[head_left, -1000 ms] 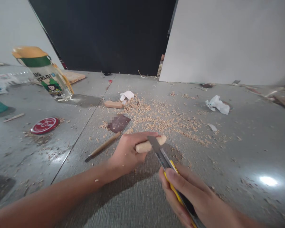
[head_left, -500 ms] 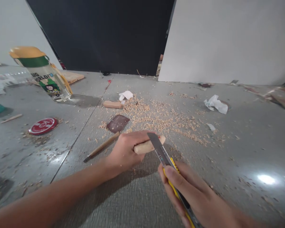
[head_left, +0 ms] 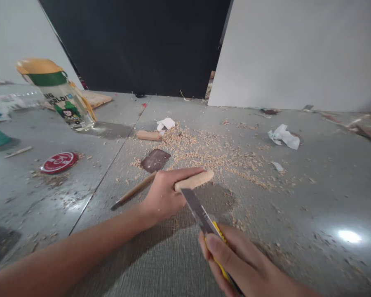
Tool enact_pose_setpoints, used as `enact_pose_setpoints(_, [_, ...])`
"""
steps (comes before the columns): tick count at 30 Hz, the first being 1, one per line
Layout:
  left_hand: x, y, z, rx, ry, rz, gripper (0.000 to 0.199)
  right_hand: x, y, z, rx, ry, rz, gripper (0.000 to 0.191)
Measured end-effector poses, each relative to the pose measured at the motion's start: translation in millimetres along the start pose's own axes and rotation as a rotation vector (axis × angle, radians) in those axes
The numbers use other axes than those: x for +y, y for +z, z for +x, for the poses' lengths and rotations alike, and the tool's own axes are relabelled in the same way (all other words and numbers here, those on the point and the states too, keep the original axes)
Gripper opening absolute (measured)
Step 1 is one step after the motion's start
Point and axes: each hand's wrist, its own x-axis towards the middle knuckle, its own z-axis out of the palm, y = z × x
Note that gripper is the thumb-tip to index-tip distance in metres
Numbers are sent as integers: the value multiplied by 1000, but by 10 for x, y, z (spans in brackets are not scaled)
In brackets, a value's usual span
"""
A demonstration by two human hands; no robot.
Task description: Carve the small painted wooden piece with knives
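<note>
A small pale piece of wood (head_left: 195,180) with rounded ends is held in my left hand (head_left: 167,192), its far end pointing right. My right hand (head_left: 238,258) is wrapped round a yellow and black utility knife (head_left: 200,212) with its blade extended. The blade's tip lies at the near left end of the wood, beside my left fingers. Behind my left wrist, a thin wooden-handled tool (head_left: 134,191) rests on the grey surface. Just beyond my left hand is a dark brown square (head_left: 155,160).
Wood shavings (head_left: 216,154) are scattered ahead. A wood block (head_left: 149,135) and crumpled white paper (head_left: 284,137) lie among them. To the left are a red round lid (head_left: 59,162) and a bottle with a yellow cap (head_left: 62,97). A black panel (head_left: 136,45) stands behind.
The knife and my right hand have moved left and towards me, the blade going from across the wood's middle to its near left end. My left hand still holds the wood, now tilted slightly differently.
</note>
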Motion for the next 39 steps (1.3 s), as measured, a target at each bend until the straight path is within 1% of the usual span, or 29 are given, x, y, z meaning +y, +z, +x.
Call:
enact_pose_setpoints(4, [-15, 4, -1, 3, -3, -4, 37, -40, 10, -7, -2, -17, 16, 60])
enact_pose_setpoints(7, [0, 16, 1, 12, 15, 24, 40, -74, -48, 11, 60, -36, -17, 56])
enact_pose_setpoints(10, [9, 18, -3, -21, 44, 33, 46, -78, -91, 36, 102, -81, -33, 52])
enact_pose_setpoints(12, [12, 14, -4, -41, 67, 38, 49, -74, -97, 47, 92, -99, -44, 52])
enact_pose_setpoints(15, [20, 6, 3, -51, 88, 44, 48, -74, -90, 59, 71, -101, -64, 53])
enact_pose_setpoints(21, [32, 8, 10, -59, 84, 37, 48, -82, -78, 75, 71, -127, -73, 53])
enact_pose_setpoints(26, [36, 5, 7, -63, 40, 33, 47, -84, -81, 65, 67, -108, -99, 52])
enact_pose_setpoints(33, [83, 18, 36, -29, -22, -16, 32, -57, -125, 69, 40, -142, -162, 55])
enact_pose_setpoints(36, [41, 30, 33, -3, -105, -18, 29, -55, -99, 19, 13, -59, -139, 51])
enact_pose_setpoints(39, [-23, 34, 25, 24, -155, 7, 30, -81, -39, -52, -59, 9, -137, 43])
